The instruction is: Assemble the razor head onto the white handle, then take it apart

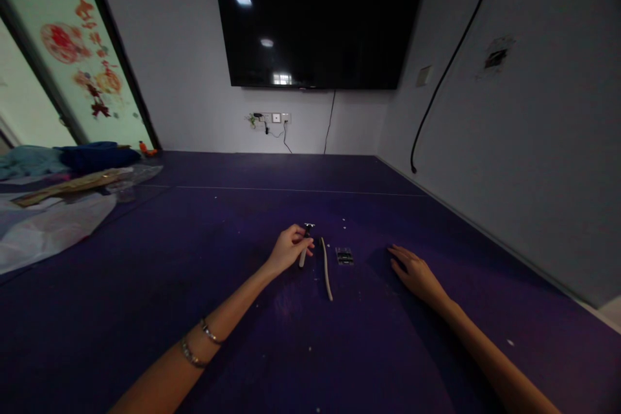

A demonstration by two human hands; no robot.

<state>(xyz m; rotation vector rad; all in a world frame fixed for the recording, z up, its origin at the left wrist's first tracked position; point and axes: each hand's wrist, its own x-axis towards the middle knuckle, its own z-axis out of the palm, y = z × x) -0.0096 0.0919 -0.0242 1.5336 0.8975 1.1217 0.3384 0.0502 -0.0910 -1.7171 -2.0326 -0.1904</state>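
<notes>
My left hand (290, 250) pinches a razor (303, 257) by its handle, thumb against the fingers. The razor's T-shaped head points away from me, and its pale handle end sticks out below my fingers. Just right of it, a slim beige stick with a dark far end (326, 275) lies on the purple surface; it resembles a toothbrush, but its kind is unclear. Beside that lies a small clear pack with dark pieces (345, 256), too small to make out. My right hand (412, 272) rests on the surface farther right, fingers stretched out, holding nothing.
The purple tabletop (194, 310) reaches to the wall, with small white specks scattered on it. Plastic bags (63, 233) and folded cloths (99, 156) lie at the left. A large screen (325, 19) hangs above wall sockets (276, 118). A black cable (449, 68) runs down the right wall.
</notes>
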